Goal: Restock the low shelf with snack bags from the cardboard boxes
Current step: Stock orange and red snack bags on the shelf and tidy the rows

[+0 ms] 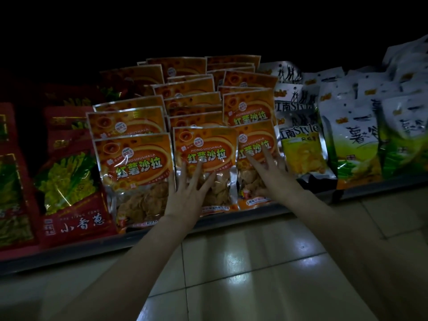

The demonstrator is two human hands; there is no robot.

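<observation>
Left hand (185,193) flat on middle orange bag (205,154); right hand (271,172) on neighbouring bag (256,144), low shelf (69,256)

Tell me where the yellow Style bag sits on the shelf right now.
In the head view, the yellow Style bag stands right of centre at the shelf's front edge, between the orange bags under the right hand and the white-and-green bags.
</observation>
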